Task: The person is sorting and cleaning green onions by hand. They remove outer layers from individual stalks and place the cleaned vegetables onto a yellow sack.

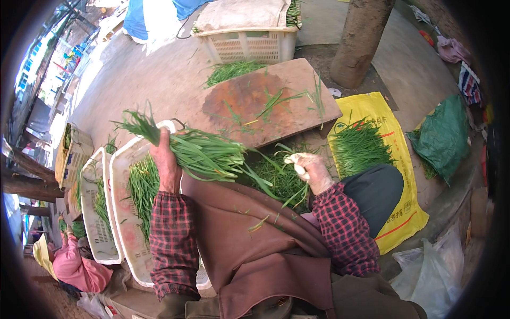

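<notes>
My left hand [166, 154] grips a bundle of long flat green leaves [207, 150] that fans out to the right over my brown apron [239, 223]. My right hand [309, 168], with white wraps on some fingers, pinches a few loose leaves to the right of the bundle. Below and between my hands lies a heap of loose greens [271, 173]. Left of my knees stand white plastic crates [117, 196] holding more leaves. A yellow sack [404, 212] with neatly laid greens [361, 149] lies by my right knee.
A stained wooden board [241, 101] lies ahead, before a covered crate [244, 45] and a tree trunk [356, 48]. A green sack [441, 138] and plastic bags [430, 271] lie at right. Another person in pink [79, 268] works at far left, near another crate [79, 146].
</notes>
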`<control>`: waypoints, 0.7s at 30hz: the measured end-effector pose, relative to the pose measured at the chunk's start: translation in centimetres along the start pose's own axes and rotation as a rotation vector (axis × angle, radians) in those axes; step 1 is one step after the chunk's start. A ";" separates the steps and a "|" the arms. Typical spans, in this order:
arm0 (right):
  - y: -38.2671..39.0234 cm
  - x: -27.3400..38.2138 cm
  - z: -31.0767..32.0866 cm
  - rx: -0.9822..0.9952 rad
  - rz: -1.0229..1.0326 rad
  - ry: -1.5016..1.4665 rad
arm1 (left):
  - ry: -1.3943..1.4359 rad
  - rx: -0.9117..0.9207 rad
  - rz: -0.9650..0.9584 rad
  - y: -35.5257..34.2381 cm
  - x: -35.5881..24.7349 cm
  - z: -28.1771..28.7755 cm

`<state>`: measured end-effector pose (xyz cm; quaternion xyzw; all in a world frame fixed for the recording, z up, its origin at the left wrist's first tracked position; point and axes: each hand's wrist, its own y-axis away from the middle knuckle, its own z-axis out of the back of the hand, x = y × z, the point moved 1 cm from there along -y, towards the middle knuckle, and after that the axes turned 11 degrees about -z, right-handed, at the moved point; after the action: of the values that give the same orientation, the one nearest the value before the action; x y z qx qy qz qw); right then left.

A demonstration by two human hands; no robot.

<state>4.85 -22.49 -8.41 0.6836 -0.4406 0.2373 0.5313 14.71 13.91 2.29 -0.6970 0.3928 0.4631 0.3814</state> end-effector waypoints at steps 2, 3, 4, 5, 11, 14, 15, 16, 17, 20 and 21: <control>-0.4 0.2 1.6 -0.198 -0.056 0.537 | 0.002 -0.010 -0.048 -0.9 -1.1 1.0; -0.5 0.3 0.6 -0.113 -0.227 0.741 | -0.026 -0.015 -0.075 -1.1 -1.6 1.5; -1.0 -1.5 0.3 -0.090 0.007 0.786 | -0.032 -0.013 -0.094 -1.2 -1.6 1.0; -1.5 -3.4 -0.4 -0.068 0.242 0.826 | -0.038 -0.010 -0.113 -1.1 -1.5 0.3; 1.1 1.2 -8.9 0.324 -0.085 0.080 | -0.113 0.009 -0.174 1.1 -0.8 -0.7; 0.3 0.3 -11.4 0.233 -0.150 0.170 | -0.140 0.047 -0.225 2.7 -0.1 -2.5; 0.8 1.0 -11.6 0.141 -0.193 0.212 | -0.146 0.040 -0.220 2.8 -0.4 -2.4; 0.0 -0.2 -10.8 0.131 -0.120 0.122 | -0.153 0.032 -0.216 2.9 -0.6 -2.1; 0.0 -0.1 -9.8 0.114 -0.095 0.192 | -0.160 0.024 -0.211 2.9 -0.7 -1.7; -0.9 -2.6 -4.2 -0.142 -0.044 0.424 | -0.058 -0.010 -0.183 2.0 -0.3 0.6; -1.8 -3.8 -1.8 -0.263 -0.029 0.514 | -0.030 -0.040 -0.184 1.9 -0.7 0.7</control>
<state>4.78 -19.39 -11.77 0.5324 -0.3085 0.3362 0.7130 12.56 13.92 2.46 -0.7306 0.3121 0.4441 0.4141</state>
